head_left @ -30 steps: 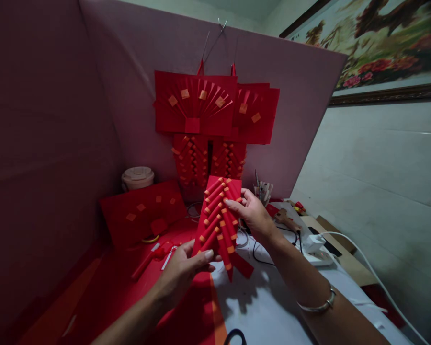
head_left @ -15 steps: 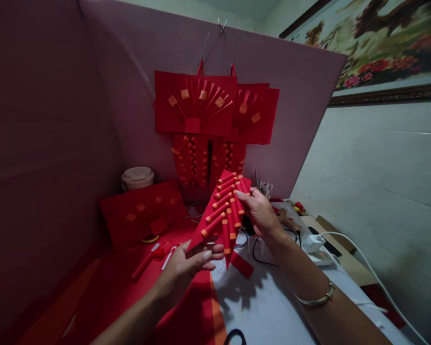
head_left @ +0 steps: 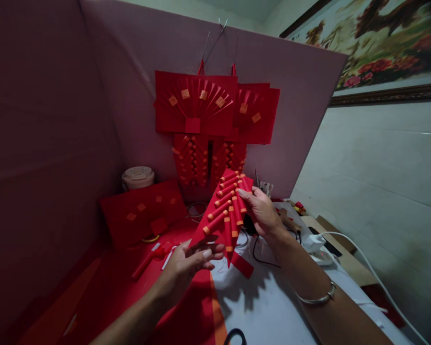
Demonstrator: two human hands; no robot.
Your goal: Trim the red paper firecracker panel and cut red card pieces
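A red paper firecracker decoration (head_left: 219, 211), with two slanting rows of red paper rolls banded in orange, is held up tilted in front of me. My right hand (head_left: 265, 214) pinches its upper right edge, thumb on the front and fingers mostly hidden behind. At the lower left corner, my left hand (head_left: 187, 266) holds the backing with its fingers reaching under it. Below the decoration's pointed end, a small red paper strip (head_left: 243, 265) lies on the white tabletop. Similar firecracker pieces (head_left: 190, 163) hang on the panel beneath red fan-decorated cards (head_left: 175, 120).
A red card with orange squares (head_left: 117, 215) leans before a white lidded bucket (head_left: 138, 178). Left of centre lies a red-handled tool (head_left: 143, 265). A glue gun (head_left: 289, 220), cables and a white power strip (head_left: 321, 258) occupy the right. A black loop handle (head_left: 235, 331) shows near the front.
The decoration has shifted slightly right and turned a little, with my right hand moving along with it. My left hand stays almost in place at the lower corner.
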